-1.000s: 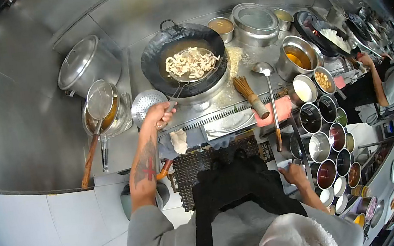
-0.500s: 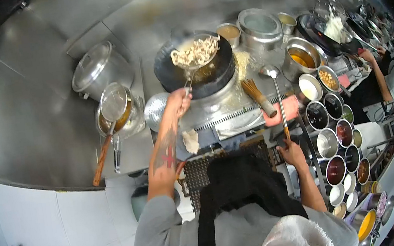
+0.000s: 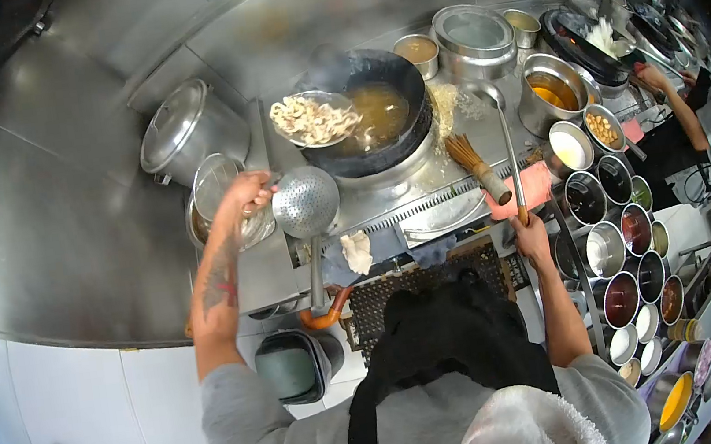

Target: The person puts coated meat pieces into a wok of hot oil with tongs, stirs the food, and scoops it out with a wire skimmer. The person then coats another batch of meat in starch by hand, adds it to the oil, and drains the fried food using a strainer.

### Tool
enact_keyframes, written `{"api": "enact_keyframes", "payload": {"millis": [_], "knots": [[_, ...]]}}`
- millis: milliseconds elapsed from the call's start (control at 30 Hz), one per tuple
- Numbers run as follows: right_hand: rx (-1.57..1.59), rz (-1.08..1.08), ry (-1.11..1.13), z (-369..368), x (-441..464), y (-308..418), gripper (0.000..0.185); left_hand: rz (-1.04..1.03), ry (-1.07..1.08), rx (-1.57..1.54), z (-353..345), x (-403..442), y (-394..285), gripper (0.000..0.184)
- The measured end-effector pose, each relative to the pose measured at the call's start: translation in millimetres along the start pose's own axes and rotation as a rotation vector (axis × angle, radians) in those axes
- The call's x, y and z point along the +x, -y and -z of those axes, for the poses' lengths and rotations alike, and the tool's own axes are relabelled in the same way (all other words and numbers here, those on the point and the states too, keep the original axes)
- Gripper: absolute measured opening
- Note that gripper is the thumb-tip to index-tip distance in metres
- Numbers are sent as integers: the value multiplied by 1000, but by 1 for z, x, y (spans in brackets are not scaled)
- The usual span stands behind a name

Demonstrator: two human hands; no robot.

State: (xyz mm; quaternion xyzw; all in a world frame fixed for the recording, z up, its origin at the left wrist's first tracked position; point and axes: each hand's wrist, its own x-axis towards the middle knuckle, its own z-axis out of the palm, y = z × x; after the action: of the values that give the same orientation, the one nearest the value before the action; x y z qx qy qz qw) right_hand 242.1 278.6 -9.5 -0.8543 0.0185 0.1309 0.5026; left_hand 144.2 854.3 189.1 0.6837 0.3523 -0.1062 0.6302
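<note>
At the left end of the steel counter point(image 3: 259, 267) stands a lidded pot point(image 3: 187, 134); nearer the front edge, a wire sieve point(image 3: 215, 184) rests over a container point(image 3: 195, 226). The left hand point(image 3: 252, 192) is clenched round the handle of a strainer point(image 3: 331, 99), which holds pale food pieces point(image 3: 308, 121) above the left rim of the black wok point(image 3: 375, 162). A perforated skimmer point(image 3: 306, 201) lies before the wok, its handle reaching the front edge. Farther right, a brush point(image 3: 479, 169) lies beside a pink cloth point(image 3: 530, 186) near that edge, where the right hand point(image 3: 531, 238) grasps the wooden end of a long ladle point(image 3: 509, 145)
</note>
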Motion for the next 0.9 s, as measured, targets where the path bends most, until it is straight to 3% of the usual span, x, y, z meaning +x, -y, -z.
{"api": "enact_keyframes", "payload": {"millis": [67,133,233,300,367,433,500,633,700,767,800,867,900], "knots": [[421,-168,253,13,-23,78,17,29,-52,152,6,-19,-40,18],[304,-13,418,10,5,108,16,69,-93,306,22,-11,-65,17],[-117,391,179,-20,56,153,28,126,-29,489,39,6,-81,19],[-244,498,89,-42,77,169,31,174,63,357,28,0,-82,15],[-463,421,94,-64,102,167,33,193,143,297,20,7,-65,16],[-485,409,104,-61,94,175,33,256,255,-5,5,10,-40,18],[-513,392,121,-53,74,176,34,245,320,-113,6,52,0,19],[-384,350,175,-27,21,174,34,158,382,-409,-41,66,37,29],[-274,295,228,-20,8,181,34,91,520,-323,-50,84,57,31],[-73,55,325,-19,5,191,35,148,455,-580,-83,70,56,30],[-82,60,328,-20,10,193,35,133,517,-574,-87,72,58,28],[-281,401,71,-27,22,194,34,121,486,-608,-95,75,61,26],[-282,402,79,-32,31,201,34,112,458,-630,-101,71,58,25]]}}
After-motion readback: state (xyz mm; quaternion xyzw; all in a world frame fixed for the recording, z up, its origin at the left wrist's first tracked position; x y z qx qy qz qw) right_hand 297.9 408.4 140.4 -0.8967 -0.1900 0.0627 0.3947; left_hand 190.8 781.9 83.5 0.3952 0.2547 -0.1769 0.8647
